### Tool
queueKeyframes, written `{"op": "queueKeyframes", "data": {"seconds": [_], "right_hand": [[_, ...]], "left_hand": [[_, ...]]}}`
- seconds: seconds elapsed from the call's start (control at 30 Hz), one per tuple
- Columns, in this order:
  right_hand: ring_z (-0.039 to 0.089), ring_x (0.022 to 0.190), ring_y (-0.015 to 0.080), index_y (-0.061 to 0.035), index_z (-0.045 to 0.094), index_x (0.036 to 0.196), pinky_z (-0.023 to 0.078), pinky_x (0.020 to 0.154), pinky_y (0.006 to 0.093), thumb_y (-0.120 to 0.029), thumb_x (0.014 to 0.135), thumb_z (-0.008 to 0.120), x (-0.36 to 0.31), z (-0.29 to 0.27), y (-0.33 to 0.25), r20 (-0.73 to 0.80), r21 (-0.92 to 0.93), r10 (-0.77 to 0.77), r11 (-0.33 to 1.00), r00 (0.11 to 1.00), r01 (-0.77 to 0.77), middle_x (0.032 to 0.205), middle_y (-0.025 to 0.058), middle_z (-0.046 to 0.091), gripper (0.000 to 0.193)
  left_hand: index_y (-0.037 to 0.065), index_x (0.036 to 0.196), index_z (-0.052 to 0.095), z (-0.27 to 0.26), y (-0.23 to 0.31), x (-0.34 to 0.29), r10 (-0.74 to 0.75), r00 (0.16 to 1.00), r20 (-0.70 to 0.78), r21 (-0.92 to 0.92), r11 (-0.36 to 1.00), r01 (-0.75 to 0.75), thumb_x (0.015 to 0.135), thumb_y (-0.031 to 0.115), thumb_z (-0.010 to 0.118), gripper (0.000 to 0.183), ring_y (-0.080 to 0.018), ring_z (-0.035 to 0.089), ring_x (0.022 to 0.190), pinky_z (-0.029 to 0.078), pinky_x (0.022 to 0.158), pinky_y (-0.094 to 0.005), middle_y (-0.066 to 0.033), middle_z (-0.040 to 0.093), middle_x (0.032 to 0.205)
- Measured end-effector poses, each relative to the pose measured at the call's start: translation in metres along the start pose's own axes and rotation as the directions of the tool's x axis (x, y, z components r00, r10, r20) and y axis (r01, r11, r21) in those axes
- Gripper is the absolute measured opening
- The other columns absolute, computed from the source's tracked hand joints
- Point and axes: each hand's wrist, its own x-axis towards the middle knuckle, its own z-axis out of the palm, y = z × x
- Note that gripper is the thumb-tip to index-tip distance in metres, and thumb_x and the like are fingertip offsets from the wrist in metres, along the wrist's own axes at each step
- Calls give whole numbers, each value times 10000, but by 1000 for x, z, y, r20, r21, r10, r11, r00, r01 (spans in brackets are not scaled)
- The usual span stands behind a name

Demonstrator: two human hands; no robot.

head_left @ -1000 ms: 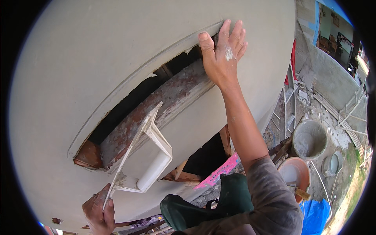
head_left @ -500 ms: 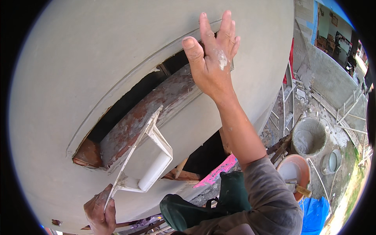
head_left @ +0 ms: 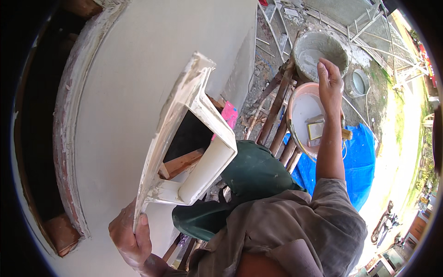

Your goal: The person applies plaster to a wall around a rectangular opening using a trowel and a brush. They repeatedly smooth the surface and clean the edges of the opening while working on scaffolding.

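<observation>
the left hand (head_left: 131,235) grips a white float (head_left: 208,170). the right hand (head_left: 331,87), fingers loosely parted, hangs near an orange basin (head_left: 296,97).

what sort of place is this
Probably a building site, seemingly outdoors: the left hand grips a smeared white tool near an unfinished-looking grey wall, with a grey-crusted bucket off to the right.

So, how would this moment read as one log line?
left hand: grips white handled board by its edge | right hand: raised, nothing visibly held | beyond it: orange basin, grey bucket | nearby: blue sheet
</observation>
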Motion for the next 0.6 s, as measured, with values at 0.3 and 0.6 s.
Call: {"op": "queueKeyframes", "data": {"seconds": [0.3, 0.6], "right_hand": [[536, 1144, 309, -124, 682, 1072, 372, 991, 503, -398, 823, 600, -127, -33, 148, 663, -701, 326, 585, 674, 407, 1147, 107, 629, 379], [582, 1076, 312, -127, 691, 1047, 449, 946, 451, -320, 835, 558, -90, -17, 150, 608, -770, 536, 576, 586, 274, 1109, 114, 622, 316]], "left_hand": [[-51, 1092, 632, 89, -29, 34, -89, 996, -8, -245, 966, 84, 874, 46, 573, 246, -260, 577, 596, 450, 552, -341, -162, 608, 754], [-57, 1009, 622, 116, -51, 23, -100, 991, -84, -196, 977, 82, 902, 77, 549, 186, -217, 557, 647, 454, 609, -348, -172, 605, 752]]}}
